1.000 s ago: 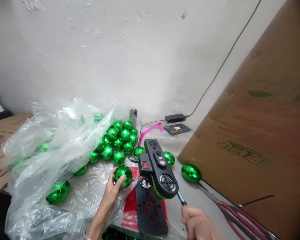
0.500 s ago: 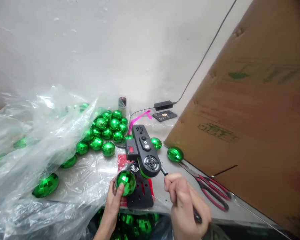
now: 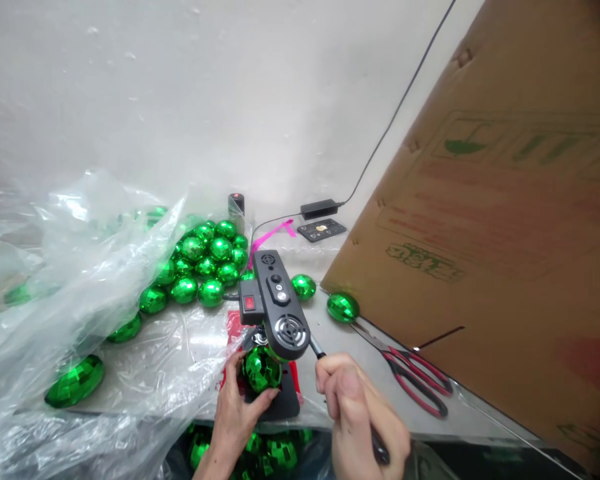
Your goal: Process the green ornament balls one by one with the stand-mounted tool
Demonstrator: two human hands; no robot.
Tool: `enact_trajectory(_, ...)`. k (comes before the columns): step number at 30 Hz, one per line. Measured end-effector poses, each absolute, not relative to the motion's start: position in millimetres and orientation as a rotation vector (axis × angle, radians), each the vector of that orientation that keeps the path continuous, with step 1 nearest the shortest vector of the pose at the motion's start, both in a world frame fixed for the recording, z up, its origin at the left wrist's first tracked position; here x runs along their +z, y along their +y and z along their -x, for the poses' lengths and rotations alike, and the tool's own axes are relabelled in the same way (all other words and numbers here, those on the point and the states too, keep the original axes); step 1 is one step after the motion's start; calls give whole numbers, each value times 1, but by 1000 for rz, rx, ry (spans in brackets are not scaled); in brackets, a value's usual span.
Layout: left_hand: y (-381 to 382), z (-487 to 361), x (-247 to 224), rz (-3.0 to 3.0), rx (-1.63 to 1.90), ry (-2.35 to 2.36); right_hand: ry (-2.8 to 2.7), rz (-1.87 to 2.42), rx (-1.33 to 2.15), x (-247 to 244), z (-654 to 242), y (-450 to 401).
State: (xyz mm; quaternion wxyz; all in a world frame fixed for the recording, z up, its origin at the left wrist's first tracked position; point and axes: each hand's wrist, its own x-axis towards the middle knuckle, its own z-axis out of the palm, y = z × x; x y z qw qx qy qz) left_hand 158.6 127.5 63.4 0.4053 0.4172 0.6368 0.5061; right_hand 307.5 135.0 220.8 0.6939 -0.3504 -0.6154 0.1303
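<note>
Between the thumb and fingers of my left hand (image 3: 237,410) is a shiny green faceted ball ornament (image 3: 261,369). It sits right under the front end of a black bench machine (image 3: 281,303) that has a red switch and round vents. The machine's slotted black base plate (image 3: 287,400) partly shows behind the ball; what touches the ball's top is hidden. My right hand (image 3: 363,413) is closed around the black-gripped lever (image 3: 379,445) on the machine's right side. Two more green balls, a near one (image 3: 343,307) and a farther one (image 3: 304,287), lie right of the machine.
A pile of green balls (image 3: 205,257) lies at left, partly under clear plastic sheeting (image 3: 95,267). Red-handled scissors (image 3: 415,377) rest beside a large cardboard box (image 3: 505,200). Behind are a black power adapter (image 3: 323,209), a phone-like slab (image 3: 321,230) and pink ribbon (image 3: 273,235). More balls (image 3: 280,453) sit below the table edge.
My left hand has brought the green ball rightward relative to the machine, in under its front end, and the ball has turned. My right hand stays on the lever. The whole view has shifted slightly.
</note>
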Motion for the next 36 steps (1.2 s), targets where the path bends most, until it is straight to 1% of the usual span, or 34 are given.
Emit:
enact_trajectory(6, 123, -159, 64, -1044, 1249, 1634, -1374, 787, 291, 219, -308, 134)
enact_trajectory(13, 132, -150, 41, -808, 1395, 1534, -1382, 779, 333, 223, -308, 133)
enact_trajectory(17, 137, -144, 34, -748, 1379, 1540, -1395, 781, 318, 226, -307, 133)
enact_trajectory(23, 135, -148, 42, -873, 1370, 1506, -1420, 765, 331, 222, -308, 132)
enact_trajectory(29, 131, -155, 53, -1132, 1301, 1696, -1423, 768, 359, 217, -310, 130)
enact_trajectory(36, 133, -165, 59, -1199, 1262, 1768, -1428, 768, 376, 215, -312, 131)
